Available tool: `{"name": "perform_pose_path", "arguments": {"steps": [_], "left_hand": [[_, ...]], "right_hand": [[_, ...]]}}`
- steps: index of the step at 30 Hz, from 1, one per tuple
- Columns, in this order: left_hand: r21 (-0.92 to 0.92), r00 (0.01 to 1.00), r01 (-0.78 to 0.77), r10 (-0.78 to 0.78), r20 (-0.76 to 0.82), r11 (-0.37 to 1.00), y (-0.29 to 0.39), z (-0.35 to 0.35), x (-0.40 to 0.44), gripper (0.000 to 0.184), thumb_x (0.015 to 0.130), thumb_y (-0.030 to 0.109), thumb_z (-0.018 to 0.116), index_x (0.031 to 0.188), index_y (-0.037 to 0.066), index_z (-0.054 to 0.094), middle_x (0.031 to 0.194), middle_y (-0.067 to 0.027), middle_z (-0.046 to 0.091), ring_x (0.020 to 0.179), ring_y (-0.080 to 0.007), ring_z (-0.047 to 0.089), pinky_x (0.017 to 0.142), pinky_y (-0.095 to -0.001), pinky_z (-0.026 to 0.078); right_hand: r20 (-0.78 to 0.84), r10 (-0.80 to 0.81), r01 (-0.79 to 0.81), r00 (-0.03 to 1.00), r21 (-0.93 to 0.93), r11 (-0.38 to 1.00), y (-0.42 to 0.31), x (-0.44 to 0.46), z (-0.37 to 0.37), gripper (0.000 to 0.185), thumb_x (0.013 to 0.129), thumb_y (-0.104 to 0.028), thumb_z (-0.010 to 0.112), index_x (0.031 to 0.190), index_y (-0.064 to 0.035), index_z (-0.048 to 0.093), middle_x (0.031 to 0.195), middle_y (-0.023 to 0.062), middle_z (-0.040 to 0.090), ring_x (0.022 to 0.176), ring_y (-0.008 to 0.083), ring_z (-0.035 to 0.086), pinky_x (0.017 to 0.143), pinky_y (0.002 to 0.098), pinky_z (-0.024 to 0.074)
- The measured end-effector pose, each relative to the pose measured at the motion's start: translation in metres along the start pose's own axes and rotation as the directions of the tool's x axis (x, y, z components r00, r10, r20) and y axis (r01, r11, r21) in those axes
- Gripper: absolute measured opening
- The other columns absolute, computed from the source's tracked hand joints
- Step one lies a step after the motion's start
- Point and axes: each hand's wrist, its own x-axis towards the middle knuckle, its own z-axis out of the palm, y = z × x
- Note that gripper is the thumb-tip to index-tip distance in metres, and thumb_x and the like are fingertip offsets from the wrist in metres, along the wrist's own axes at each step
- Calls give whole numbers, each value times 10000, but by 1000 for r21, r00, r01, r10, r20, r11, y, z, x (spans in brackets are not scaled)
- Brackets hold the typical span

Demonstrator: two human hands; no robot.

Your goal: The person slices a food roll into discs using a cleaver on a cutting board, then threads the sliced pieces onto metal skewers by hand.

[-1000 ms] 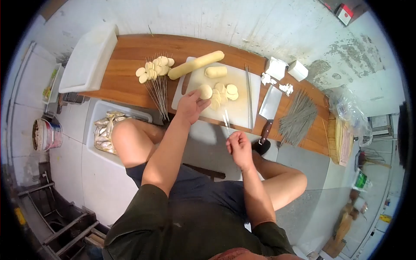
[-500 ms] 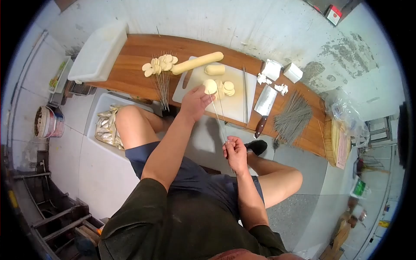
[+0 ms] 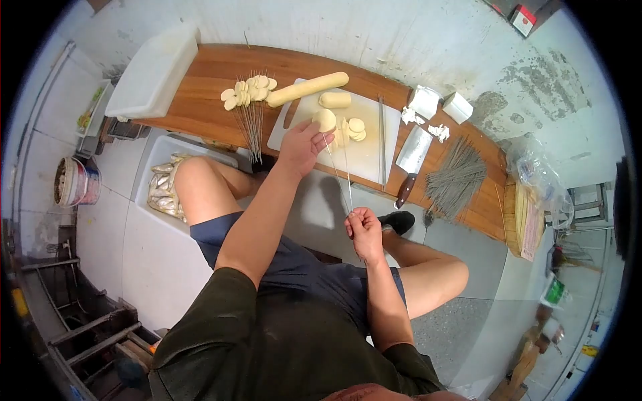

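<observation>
My left hand (image 3: 301, 148) pinches a pale yellow round slice (image 3: 325, 119) above the cutting board. Closed around the lower ends of two thin skewers (image 3: 349, 182) is my right hand (image 3: 365, 234). One skewer runs up to the slice in my left fingers; the other reaches toward slices seen edge-on (image 3: 342, 136) beside it. A small stack of loose slices (image 3: 357, 130) lies on the white cutting board (image 3: 368, 160), near a short piece of yellow roll (image 3: 334, 99). A long yellow roll (image 3: 311, 87) rests across the board's back left corner.
Skewers loaded with slices (image 3: 246, 92) lie at the left of the wooden table (image 3: 200, 87). A cleaver (image 3: 413, 152), a long metal rod (image 3: 382, 140) and a heap of bare skewers (image 3: 457, 175) lie to the right. A tub of fish (image 3: 152, 140) stands by my leg.
The view has shifted slightly. My right hand has moved up a little along the skewers. My left hand still pinches the slice at the skewer's upper end.
</observation>
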Motion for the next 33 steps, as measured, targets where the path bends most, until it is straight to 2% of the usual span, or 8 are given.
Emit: {"name": "perform_pose_path", "arguments": {"steps": [4, 7, 10, 28, 33], "left_hand": [[8, 1000, -4, 4, -4, 1000, -2, 1, 2, 238, 935, 73, 538, 1125, -69, 519, 1123, -182, 609, 1063, -283, 620, 892, -356, 545], [20, 1000, 1, -1, -22, 1000, -1, 3, 2, 238, 932, 62, 539, 1126, -73, 513, 1124, -186, 605, 1052, -286, 625, 887, -351, 548], [25, 1000, -1, 2, -25, 1000, 0, 5, 2, 244, 928, 54, 544, 1133, -73, 510, 1121, -182, 606, 1043, -284, 629, 884, -346, 549], [133, 998, -50, 46, 31, 990, 3, 2, 5, 254, 921, 60, 562, 1141, -63, 533, 1100, -148, 624, 1003, -246, 644, 875, -320, 550], [158, 998, -56, 51, 34, 986, 4, 6, 2, 259, 918, 66, 572, 1141, -61, 539, 1091, -138, 630, 988, -237, 647, 867, -313, 551]], "right_hand": [[-31, -13, 11, 999, -37, 999, -7, -2, 5, 61, 947, -69, 525, 909, -58, 479, 729, 27, 555, 540, 67, 446, 487, 203, 356], [-50, -38, 36, 998, -31, 999, -6, -3, 4, 42, 947, -80, 532, 943, -50, 502, 731, 25, 560, 538, 62, 445, 477, 197, 348], [-91, 1, -4, 996, -28, 1000, -6, -3, 6, 50, 949, -88, 537, 966, -41, 530, 733, 22, 566, 535, 57, 442, 471, 194, 343], [-71, 30, -34, 997, -58, 998, -7, -3, 9, 87, 960, -122, 539, 933, -42, 561, 720, -1, 561, 540, 53, 434, 475, 196, 342], [-66, 37, -42, 997, -75, 996, -9, -4, 10, 104, 951, -137, 542, 936, -36, 562, 725, -13, 574, 556, 40, 448, 490, 195, 369]]}}
